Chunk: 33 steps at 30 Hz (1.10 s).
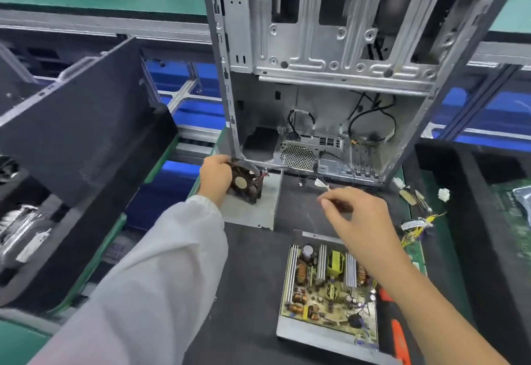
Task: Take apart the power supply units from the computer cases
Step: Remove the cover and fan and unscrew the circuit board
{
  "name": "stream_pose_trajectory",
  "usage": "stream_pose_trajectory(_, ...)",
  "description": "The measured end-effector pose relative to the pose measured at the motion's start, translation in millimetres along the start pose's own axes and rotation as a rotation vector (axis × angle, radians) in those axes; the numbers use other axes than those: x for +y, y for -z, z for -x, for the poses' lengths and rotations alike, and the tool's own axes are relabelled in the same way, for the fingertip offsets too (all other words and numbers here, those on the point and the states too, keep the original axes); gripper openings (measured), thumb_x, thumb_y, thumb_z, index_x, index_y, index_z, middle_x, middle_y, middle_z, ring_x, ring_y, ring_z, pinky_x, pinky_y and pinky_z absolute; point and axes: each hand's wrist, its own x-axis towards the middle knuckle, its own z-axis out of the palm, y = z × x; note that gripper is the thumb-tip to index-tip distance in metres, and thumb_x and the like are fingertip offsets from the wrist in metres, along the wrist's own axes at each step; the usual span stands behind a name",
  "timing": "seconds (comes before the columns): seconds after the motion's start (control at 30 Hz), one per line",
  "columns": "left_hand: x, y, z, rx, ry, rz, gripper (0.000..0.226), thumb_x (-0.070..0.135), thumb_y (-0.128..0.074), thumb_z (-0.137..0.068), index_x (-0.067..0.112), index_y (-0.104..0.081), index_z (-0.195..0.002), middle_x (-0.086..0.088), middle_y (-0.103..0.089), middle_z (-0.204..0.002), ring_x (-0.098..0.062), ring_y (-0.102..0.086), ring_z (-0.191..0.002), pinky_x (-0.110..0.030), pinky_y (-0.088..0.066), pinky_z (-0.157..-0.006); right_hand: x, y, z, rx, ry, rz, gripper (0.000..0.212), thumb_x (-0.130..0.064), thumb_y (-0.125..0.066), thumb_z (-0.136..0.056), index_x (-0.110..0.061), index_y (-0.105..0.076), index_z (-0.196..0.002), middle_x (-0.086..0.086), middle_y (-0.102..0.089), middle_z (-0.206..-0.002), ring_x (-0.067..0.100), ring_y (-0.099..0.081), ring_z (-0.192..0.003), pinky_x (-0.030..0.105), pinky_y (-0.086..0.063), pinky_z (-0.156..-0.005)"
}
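Observation:
An opened power supply lies on the black mat in front of me, its circuit board with coils and heat sinks exposed in a grey metal tray. My left hand grips a black cooling fan above a bent grey metal cover. My right hand hovers over the mat with fingers curled, pinching thin wires that run toward the fan. Behind stands the stripped computer case, side open, loose black cables inside.
A black side panel leans at the left. Cut yellow and white wire bundles lie right of the case. An orange-handled tool rests beside the power supply. Black foam trays sit at right, blue bins below the bench.

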Motion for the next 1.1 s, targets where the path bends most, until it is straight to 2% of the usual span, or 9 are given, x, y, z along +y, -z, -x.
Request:
stream_pose_trajectory(0.1,3.9,-4.5,3.3,0.042,-0.170,-0.329,0.031,-0.007,-0.036,-0.090,-0.006,-0.058,-0.112,-0.024,-0.057,-0.119,-0.037,-0.053,-0.111,-0.034,-0.041,-0.087,21.1,17.5,19.0,0.045,-0.091,-0.052,0.017,-0.010,-0.064,-0.088,-0.024,-0.071,-0.084,-0.017,-0.065,-0.075,-0.006,-0.058,-0.079,0.002,-0.039,-0.067)
stream_pose_trajectory(0.27,-2.4,-22.3,17.5,-0.049,-0.743,-0.604,0.041,-0.002,-0.041,-0.093,0.014,-0.057,-0.127,-0.003,-0.060,-0.123,-0.021,-0.050,-0.123,-0.038,-0.022,-0.115,46.0,36.9,46.5,0.064,-0.156,-0.076,0.018,-0.015,-0.059,-0.092,-0.031,-0.066,-0.087,0.013,-0.063,-0.062,0.024,-0.055,-0.060,0.026,-0.041,-0.060)
stream_pose_trajectory(0.37,-3.0,-20.0,17.4,-0.030,-0.606,-0.630,0.033,0.002,-0.036,-0.096,0.015,-0.063,-0.109,-0.001,-0.063,-0.086,-0.027,-0.059,-0.099,-0.038,-0.034,-0.101,61.4,49.6,60.4,0.116,-0.232,-0.124,0.018,-0.017,-0.057,-0.094,-0.031,-0.066,-0.086,0.012,-0.051,-0.049,0.025,-0.041,-0.046,0.026,-0.033,-0.051)
stream_pose_trajectory(0.5,2.0,-14.5,16.0,0.092,-0.497,-0.663,0.033,0.005,-0.034,-0.099,0.012,-0.061,-0.117,-0.011,-0.068,-0.108,-0.034,-0.056,-0.105,-0.043,-0.037,-0.092,80.7,58.7,77.2,0.090,-0.299,-0.119,0.015,-0.017,-0.056,-0.094,-0.027,-0.065,-0.087,0.002,-0.033,-0.045,0.014,-0.027,-0.047,0.028,-0.024,-0.051)
stream_pose_trajectory(0.63,0.2,-15.9,31.2,0.127,-0.496,-0.605,0.029,0.017,-0.035,-0.103,0.011,-0.059,-0.119,-0.012,-0.060,-0.117,-0.032,-0.052,-0.113,-0.047,-0.032,-0.099,84.6,56.4,96.0,-0.013,-0.283,-0.029,0.010,-0.013,-0.064,-0.088,-0.022,-0.064,-0.092,-0.005,-0.053,-0.067,0.012,-0.045,-0.053,0.027,-0.040,-0.058)
stream_pose_trajectory(0.8,7.3,-17.7,92.8,0.134,-0.692,-0.355,0.009,0.022,-0.052,-0.096,0.020,-0.058,-0.103,0.002,-0.055,-0.099,-0.012,-0.051,-0.082,-0.041,-0.038,-0.096,99.1,47.7,111.6,-0.192,-0.297,0.109,0.011,-0.011,-0.064,-0.087,-0.021,-0.064,-0.085,-0.002,-0.059,-0.083,0.016,-0.057,-0.078,0.025,-0.046,-0.074)
stream_pose_trajectory(0.9,4.4,-20.0,128.5,0.017,-0.749,-0.326,0.006,0.012,-0.061,-0.091,0.016,-0.060,-0.095,0.006,-0.051,-0.088,-0.013,-0.051,-0.071,-0.049,-0.047,-0.084,109.0,42.3,121.3,-0.276,-0.090,0.210,0.031,0.003,-0.052,-0.087,-0.019,-0.066,-0.105,-0.001,-0.059,-0.107,0.017,-0.054,-0.099,0.029,-0.046,-0.085)
stream_pose_trajectory(1.0,-7.6,-22.1,147.5,-0.117,-0.727,-0.309,0.014,0.007,-0.062,-0.090,0.019,-0.059,-0.097,0.007,-0.052,-0.088,-0.008,-0.052,-0.072,-0.022,-0.043,-0.078,124.1,41.7,129.4,-0.492,0.177,0.416,0.063,0.009,-0.047,-0.077,-0.032,-0.058,-0.123,-0.012,-0.041,-0.141,0.018,-0.043,-0.117,0.031,-0.046,-0.090)
stream_pose_trajectory(1.1,-25.0,-26.7,156.4,-0.252,-0.683,-0.293,0.027,0.010,-0.061,-0.092,0.020,-0.059,-0.117,0.004,-0.055,-0.095,-0.005,-0.053,-0.081,-0.010,-0.038,-0.075,129.2,42.8,127.0,-0.517,0.360,0.565,0.068,0.004,-0.072,-0.059,-0.031,-0.061,-0.117,-0.007,-0.050,-0.136,0.020,-0.056,-0.104,0.030,-0.054,-0.075)
